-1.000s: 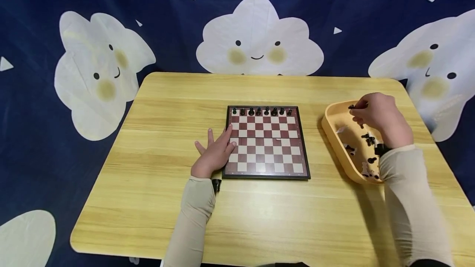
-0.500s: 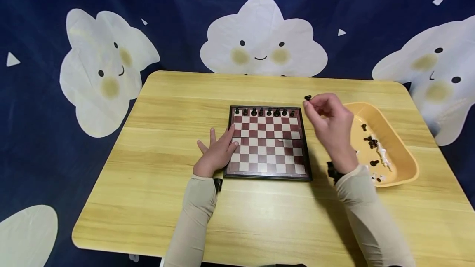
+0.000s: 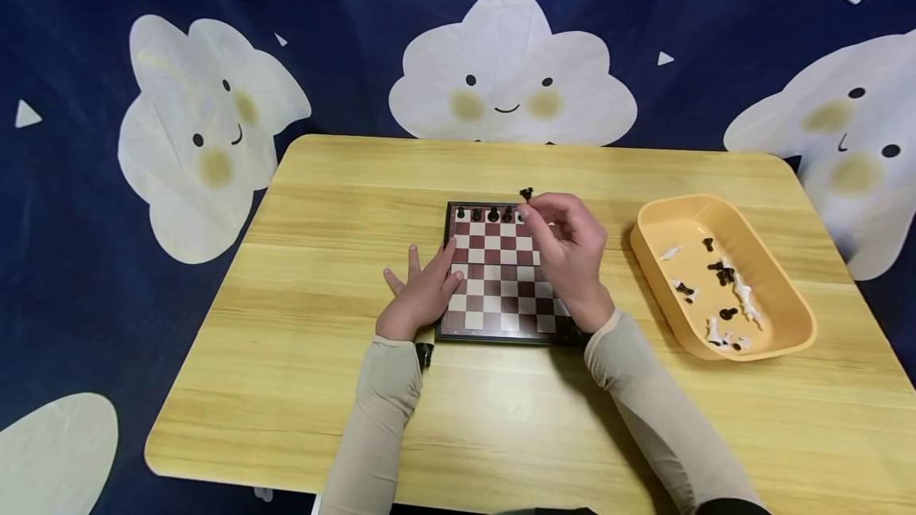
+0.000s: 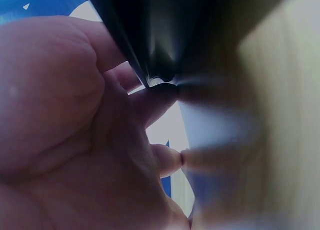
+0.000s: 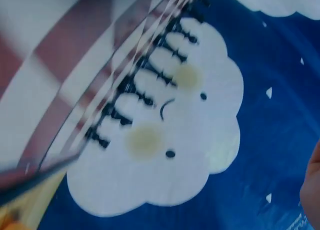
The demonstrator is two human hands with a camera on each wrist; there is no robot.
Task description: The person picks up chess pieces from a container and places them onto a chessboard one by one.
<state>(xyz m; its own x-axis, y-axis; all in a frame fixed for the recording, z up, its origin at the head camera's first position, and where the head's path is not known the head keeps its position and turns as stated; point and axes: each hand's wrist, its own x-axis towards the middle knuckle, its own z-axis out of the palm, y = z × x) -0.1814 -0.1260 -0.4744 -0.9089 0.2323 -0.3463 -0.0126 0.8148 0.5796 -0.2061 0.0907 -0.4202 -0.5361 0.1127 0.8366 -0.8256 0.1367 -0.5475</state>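
Observation:
A red-and-white checkered chessboard [image 3: 494, 300] lies on the table, its black chess pieces [image 3: 493, 214] standing along the far row. My left hand [image 3: 417, 300] rests at the board's left edge, fingers spread, thumb and index finger over the border. The left wrist view shows its palm [image 4: 65, 120] beside the board's dark side. My right hand [image 3: 576, 257] is above the right half of the board and pinches a small black chess piece [image 3: 526, 194] between thumb and index finger. It hides part of the far row, which the right wrist view shows as upright black pieces [image 5: 127, 85].
An orange tray [image 3: 794, 304] stands at the right of the table. Loose black and white chess pieces [image 3: 726, 272] lie inside it. The wooden table [image 3: 286, 324] ends before a dark blue cloth [image 3: 343, 14] printed with clouds.
My right hand has lifted a black chess piece out of the tray and carried it left to above the board. The left hand stays at the board's edge. The head view has shifted slightly.

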